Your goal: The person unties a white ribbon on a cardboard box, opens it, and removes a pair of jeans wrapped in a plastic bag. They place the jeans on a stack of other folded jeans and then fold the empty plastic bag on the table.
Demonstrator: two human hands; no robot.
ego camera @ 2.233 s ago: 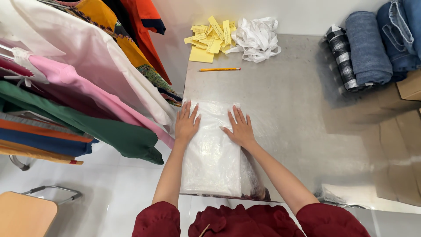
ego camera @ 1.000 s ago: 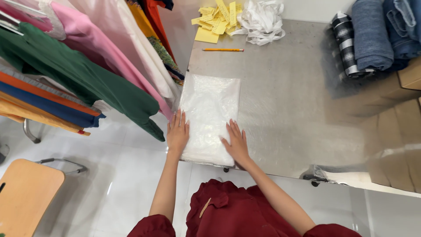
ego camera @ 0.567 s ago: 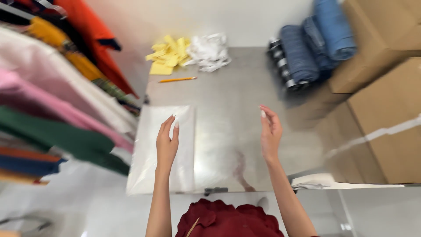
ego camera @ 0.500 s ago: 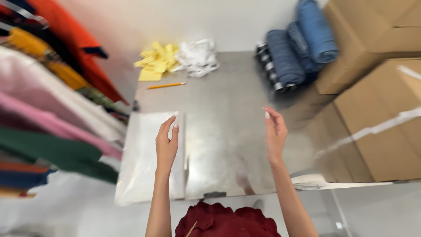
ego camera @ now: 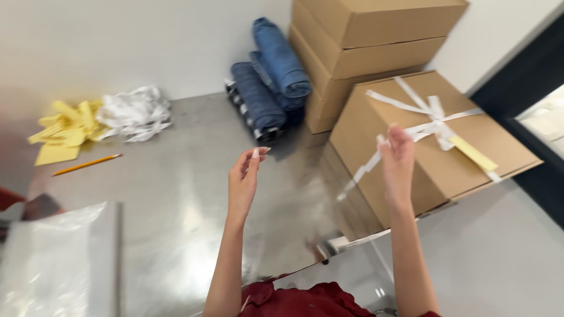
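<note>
**A:** ok so what's going on with the hands here? Are they grabbing anything?

**B:** nope, both are empty. The left hand (ego camera: 244, 179) is raised over the middle of the steel bench (ego camera: 176, 194), fingers loosely curled and released, touching nothing. The right hand (ego camera: 398, 161) is up too, fingers relaxed and open, in front of the big cardboard box (ego camera: 435, 147) at the bench's right edge. Can't tell if it's brushing the box or just hovering, it's a bit blurry.

**A:** that's the box with the strap on it?

**B:** yeah, white tape (ego camera: 432, 117) crossed over the lid with a yellow slip (ego camera: 473, 154) tucked by it. Behind it there's a stack of plain boxes (ego camera: 364, 41) at the far right corner.

**A:** and the plastic bag thing?

**B:** clear bagged packet (ego camera: 56, 258) lies flat at the near left corner, well apart from both hands. Along the far edge you've got rolled jeans (ego camera: 270, 82), a heap of white strips (ego camera: 135, 111), yellow papers (ego camera: 61, 129) and a pencil (ego camera: 87, 164) just in front of those.
</note>
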